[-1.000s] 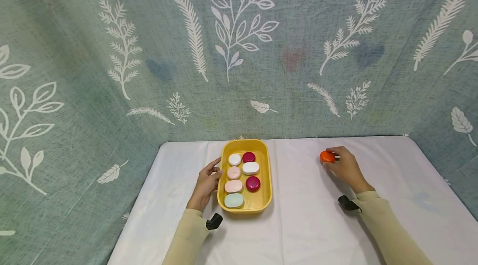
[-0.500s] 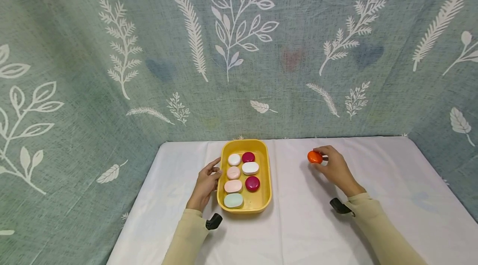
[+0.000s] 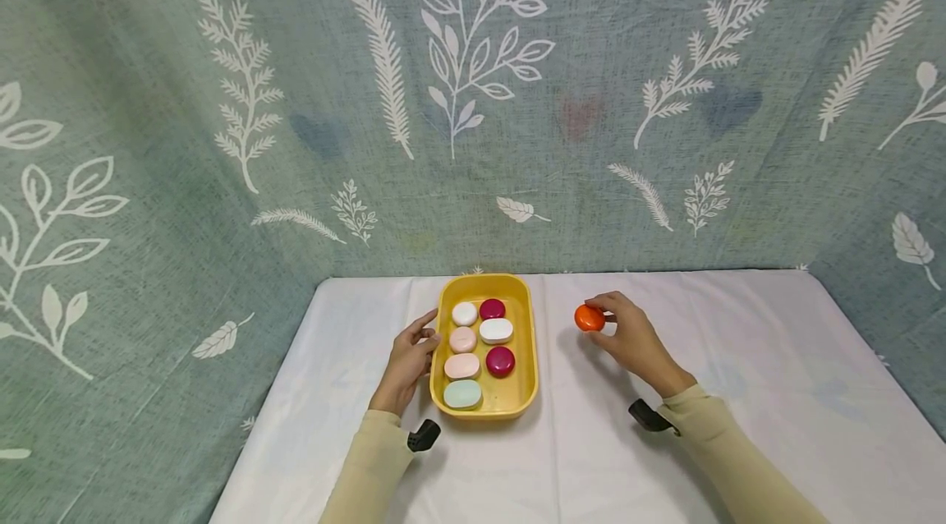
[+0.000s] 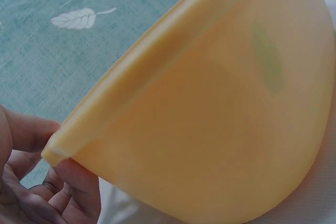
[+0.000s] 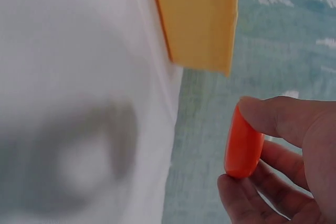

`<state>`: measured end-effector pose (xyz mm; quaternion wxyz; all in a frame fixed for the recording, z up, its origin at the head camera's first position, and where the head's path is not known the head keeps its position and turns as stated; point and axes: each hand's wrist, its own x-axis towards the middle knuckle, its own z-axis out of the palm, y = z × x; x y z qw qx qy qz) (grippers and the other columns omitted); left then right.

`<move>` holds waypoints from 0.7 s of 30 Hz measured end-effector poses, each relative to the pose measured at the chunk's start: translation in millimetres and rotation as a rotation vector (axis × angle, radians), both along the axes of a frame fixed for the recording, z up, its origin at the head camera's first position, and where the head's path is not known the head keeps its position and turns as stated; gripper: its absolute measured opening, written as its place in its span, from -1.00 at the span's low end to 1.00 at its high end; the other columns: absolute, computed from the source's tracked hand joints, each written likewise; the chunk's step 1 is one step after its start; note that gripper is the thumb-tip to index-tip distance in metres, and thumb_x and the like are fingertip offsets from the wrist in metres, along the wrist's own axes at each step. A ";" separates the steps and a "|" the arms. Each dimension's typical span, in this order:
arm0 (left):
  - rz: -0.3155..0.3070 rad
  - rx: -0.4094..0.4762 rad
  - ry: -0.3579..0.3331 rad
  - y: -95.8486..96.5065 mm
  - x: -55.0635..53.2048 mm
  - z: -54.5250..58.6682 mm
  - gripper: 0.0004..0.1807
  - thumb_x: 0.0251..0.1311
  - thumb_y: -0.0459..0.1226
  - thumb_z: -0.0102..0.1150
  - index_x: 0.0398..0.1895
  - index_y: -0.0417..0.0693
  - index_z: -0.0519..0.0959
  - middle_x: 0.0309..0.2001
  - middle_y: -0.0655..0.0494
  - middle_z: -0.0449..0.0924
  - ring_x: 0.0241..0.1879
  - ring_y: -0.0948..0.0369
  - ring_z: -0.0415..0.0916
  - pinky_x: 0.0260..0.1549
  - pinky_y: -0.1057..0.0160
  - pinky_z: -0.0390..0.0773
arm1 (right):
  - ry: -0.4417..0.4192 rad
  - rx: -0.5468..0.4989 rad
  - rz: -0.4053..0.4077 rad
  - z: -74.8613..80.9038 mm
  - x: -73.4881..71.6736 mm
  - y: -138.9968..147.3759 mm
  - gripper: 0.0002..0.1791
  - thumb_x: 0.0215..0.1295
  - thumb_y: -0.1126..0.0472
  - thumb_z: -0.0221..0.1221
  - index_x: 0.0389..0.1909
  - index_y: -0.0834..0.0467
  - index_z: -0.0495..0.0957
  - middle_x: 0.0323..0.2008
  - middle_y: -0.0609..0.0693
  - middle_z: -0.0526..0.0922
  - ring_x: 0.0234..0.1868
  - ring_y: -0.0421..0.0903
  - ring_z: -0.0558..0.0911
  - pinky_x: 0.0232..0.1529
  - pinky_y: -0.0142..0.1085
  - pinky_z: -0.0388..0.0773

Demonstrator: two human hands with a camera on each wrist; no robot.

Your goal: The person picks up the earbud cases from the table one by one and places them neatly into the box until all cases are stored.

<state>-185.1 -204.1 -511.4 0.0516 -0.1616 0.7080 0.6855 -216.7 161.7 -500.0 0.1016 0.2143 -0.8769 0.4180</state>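
Observation:
Between the thumb and fingertips of my right hand (image 3: 634,346) is a round orange soap bar (image 3: 589,318), pinched by its edges and raised above the cloth, right of a yellow tray (image 3: 530,343). In the right wrist view the soap (image 5: 244,145) is seen edge-on. My left hand (image 3: 405,366) grips the tray's left rim, with thumb and fingers on either side of it in the left wrist view. Inside the tray lie several soaps: white, pale pink, dark red and a pale green one (image 3: 463,394) at the near end. The tray's lower right has bare floor.
A white cloth (image 3: 591,458) covers the table. Green leaf-printed fabric (image 3: 473,179) hangs behind it and along both sides. Black wrist cameras (image 3: 424,435) sit at both sleeves.
My right hand has moved left toward the tray, carrying the orange soap bar. The left hand, the tray and the soaps in it have stayed in place.

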 end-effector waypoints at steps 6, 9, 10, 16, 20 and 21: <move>0.000 0.002 0.006 -0.1 0.2 -0.7 -0.44 0.54 -0.41 0.07 0.56 0.02 0.43 -0.06 0.01 0.42 -0.51 0.29 0.31 -0.54 0.37 0.44 | 0.002 -0.016 0.044 3.2 5.9 -17.3 -0.51 0.07 0.59 0.46 0.08 0.43 0.65 0.01 0.25 0.64 0.00 0.19 0.67 0.04 0.06 0.70; 0.002 0.001 0.005 0.0 0.1 -1.1 -0.44 0.54 -0.42 0.07 0.56 0.02 0.43 -0.06 0.02 0.42 -0.51 0.29 0.31 -0.54 0.37 0.45 | -0.006 -0.023 0.066 5.3 8.4 -25.2 -0.53 0.08 0.59 0.45 0.07 0.41 0.66 0.01 0.22 0.64 0.01 0.16 0.67 0.06 0.05 0.70; 0.002 0.001 0.005 -0.1 0.2 -1.2 -0.44 0.54 -0.42 0.07 0.56 0.02 0.43 -0.06 0.02 0.42 -0.51 0.29 0.31 -0.54 0.37 0.45 | -0.009 -0.025 0.075 6.0 9.0 -27.6 -0.53 0.08 0.59 0.45 0.07 0.40 0.66 0.01 0.21 0.64 0.01 0.15 0.67 0.07 0.05 0.69; 0.004 0.006 0.007 -0.3 0.5 -2.0 -0.44 0.54 -0.42 0.07 0.55 0.01 0.44 -0.08 0.04 0.41 -0.52 0.30 0.28 -0.55 0.38 0.43 | -0.020 -0.025 0.125 11.0 13.0 -41.1 -0.53 0.10 0.57 0.46 0.07 0.37 0.66 0.03 0.18 0.64 0.02 0.10 0.67 0.08 0.00 0.70; 0.005 0.006 0.007 -0.3 0.5 -1.7 -0.44 0.54 -0.42 0.07 0.55 0.01 0.43 -0.08 0.04 0.41 -0.52 0.30 0.28 -0.55 0.38 0.43 | -0.016 -0.023 0.148 15.3 15.3 -48.6 -0.51 0.08 0.57 0.48 0.09 0.37 0.66 0.04 0.17 0.64 0.03 0.09 0.67 0.09 -0.01 0.69; 0.005 0.005 0.007 -0.3 0.4 -1.6 -0.44 0.54 -0.42 0.07 0.56 0.01 0.43 -0.07 0.04 0.41 -0.52 0.30 0.28 -0.55 0.38 0.43 | -0.017 -0.024 0.152 16.6 15.7 -50.5 -0.50 0.08 0.56 0.48 0.09 0.36 0.67 0.04 0.17 0.64 0.03 0.09 0.67 0.10 -0.01 0.69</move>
